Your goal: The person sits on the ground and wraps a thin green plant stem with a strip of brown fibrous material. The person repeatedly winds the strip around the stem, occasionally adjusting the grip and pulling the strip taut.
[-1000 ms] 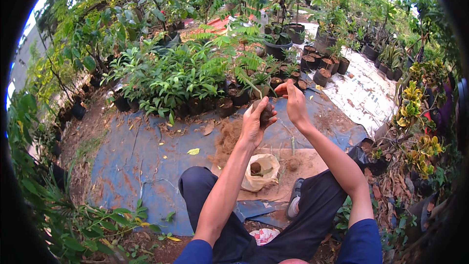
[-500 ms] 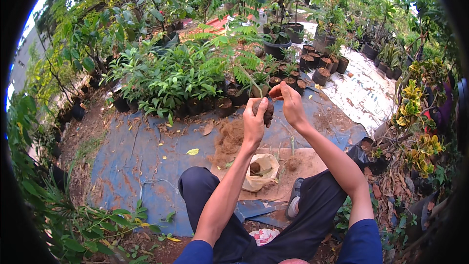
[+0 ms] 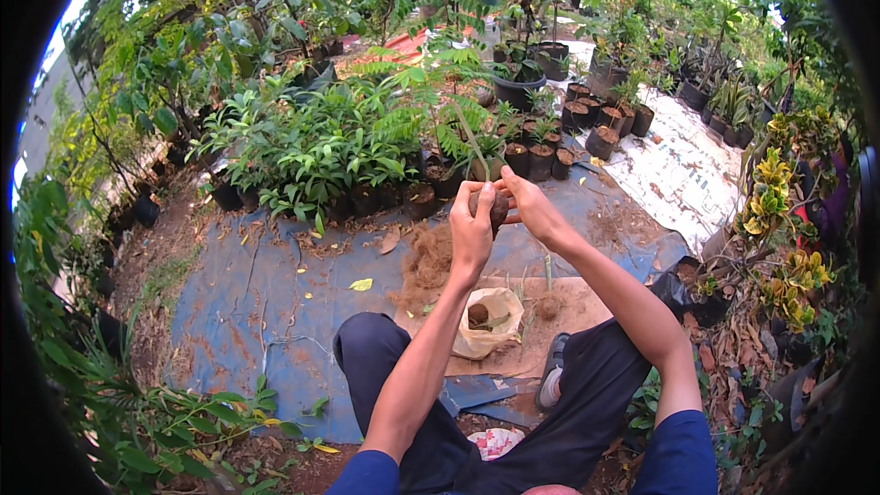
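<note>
A seedling with a thin pale stem (image 3: 470,135) and feathery green leaves (image 3: 417,92) is raised in front of me, leaning to the left. Its dark brown root ball (image 3: 500,211) sits between my two hands. My left hand (image 3: 471,227) is closed round the left side of the ball. From the right, my right hand (image 3: 534,206) has its fingers bent onto the ball and the stem's base, close to the left fingertips. Below the hands stands an open cream-coloured sack (image 3: 506,339) with a brown lump (image 3: 478,314) inside.
Loose brown fibre (image 3: 428,261) lies on the blue tarp (image 3: 243,289), and a smaller fibre clump (image 3: 549,308) rests on a brown sheet (image 3: 573,298). Several potted plants (image 3: 312,147) crowd the far side. A white sheet (image 3: 674,160) spreads at the right, near yellow-leaved shrubs (image 3: 772,192).
My right hand has moved left and slightly down, from just apart to touching the root ball and stem base. The left hand still holds the ball in nearly the same place.
</note>
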Action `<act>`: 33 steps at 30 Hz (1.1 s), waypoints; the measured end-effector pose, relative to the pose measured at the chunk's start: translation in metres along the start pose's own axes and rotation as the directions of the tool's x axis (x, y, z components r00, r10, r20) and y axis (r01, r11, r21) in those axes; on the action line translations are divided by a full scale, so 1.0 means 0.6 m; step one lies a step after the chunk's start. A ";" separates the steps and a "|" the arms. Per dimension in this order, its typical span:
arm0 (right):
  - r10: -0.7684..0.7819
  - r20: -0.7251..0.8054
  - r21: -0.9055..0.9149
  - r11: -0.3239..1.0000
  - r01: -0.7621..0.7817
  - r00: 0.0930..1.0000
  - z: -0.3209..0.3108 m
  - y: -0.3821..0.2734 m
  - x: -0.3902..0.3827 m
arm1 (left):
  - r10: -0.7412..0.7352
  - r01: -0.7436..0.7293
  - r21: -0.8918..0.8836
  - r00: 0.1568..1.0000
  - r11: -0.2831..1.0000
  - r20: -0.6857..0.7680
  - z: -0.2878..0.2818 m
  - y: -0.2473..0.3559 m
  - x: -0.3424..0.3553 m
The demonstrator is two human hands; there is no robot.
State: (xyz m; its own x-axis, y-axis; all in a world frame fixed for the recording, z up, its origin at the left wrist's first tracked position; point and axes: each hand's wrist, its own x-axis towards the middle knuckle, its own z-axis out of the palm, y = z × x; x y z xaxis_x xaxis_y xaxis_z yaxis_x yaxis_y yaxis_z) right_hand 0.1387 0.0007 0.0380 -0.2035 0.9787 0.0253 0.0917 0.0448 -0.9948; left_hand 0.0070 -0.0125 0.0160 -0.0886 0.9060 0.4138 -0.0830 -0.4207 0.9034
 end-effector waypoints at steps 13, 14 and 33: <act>0.011 0.249 0.542 0.827 -0.148 0.969 0.008 -0.001 -0.010 | 0.053 -0.023 0.209 0.989 0.978 -0.136 -0.017 0.013 0.012; 0.002 0.251 0.563 0.814 -0.147 0.968 0.007 -0.005 -0.011 | 0.055 -0.028 0.206 0.990 0.978 -0.129 -0.018 0.016 0.012; -0.171 0.236 0.715 0.697 -0.052 0.957 0.004 0.001 -0.001 | 0.453 -0.432 0.449 0.889 0.782 0.067 -0.001 0.042 -0.001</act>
State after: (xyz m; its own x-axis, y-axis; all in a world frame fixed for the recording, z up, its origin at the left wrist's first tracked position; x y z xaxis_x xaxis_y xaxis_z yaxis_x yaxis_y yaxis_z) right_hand 0.1366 -0.0006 0.0369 -0.4407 0.8812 0.1710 -0.6224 -0.1627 -0.7656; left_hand 0.0042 -0.0235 0.0387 -0.0494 0.6183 0.7844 0.4193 -0.7000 0.5781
